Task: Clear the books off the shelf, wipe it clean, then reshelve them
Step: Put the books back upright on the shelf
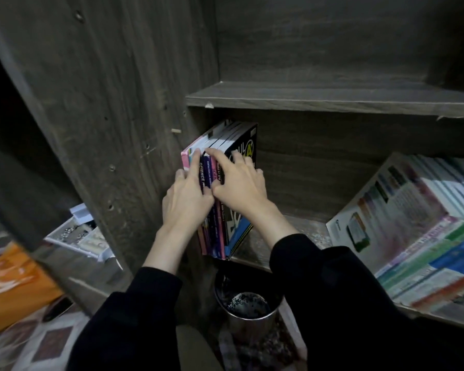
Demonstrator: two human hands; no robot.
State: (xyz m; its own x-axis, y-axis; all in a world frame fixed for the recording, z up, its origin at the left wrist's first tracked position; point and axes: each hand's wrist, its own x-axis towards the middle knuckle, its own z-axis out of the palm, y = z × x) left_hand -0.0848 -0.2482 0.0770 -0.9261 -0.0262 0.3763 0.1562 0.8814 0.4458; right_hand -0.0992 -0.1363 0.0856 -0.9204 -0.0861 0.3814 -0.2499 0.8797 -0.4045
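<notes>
Books (pixel 248 137) steadied upright, centre frame.
Left hand (pixel 188 202) and right hand (pixel 239 183) press flat fingers on spines, clasping nothing, likely to stop toppling.

Upright books (pixel 233 145): I see them standing at far L end of the lower shelf board (pixel 300 231), against the side panel (pixel 118 129), spines toward me.
Hands: L hand (pixel 188 202) lies on the spines at L of the row. R hand (pixel 239 183) is just beside it, touching it, fingers over the R-most book.
Book stack (pixel 426 236): R end of same board, well apart from the upright row; can't tell if flat or leaning.
Upper shelf (pixel 332 100): directly above both groups.
Bin (pixel 247 311): below the board's front edge, under the upright books, nearer me.
Tray (pixel 78 236): L of side panel, lower down.
Bag (pixel 11 285): further L, nearer me than tray.
</notes>
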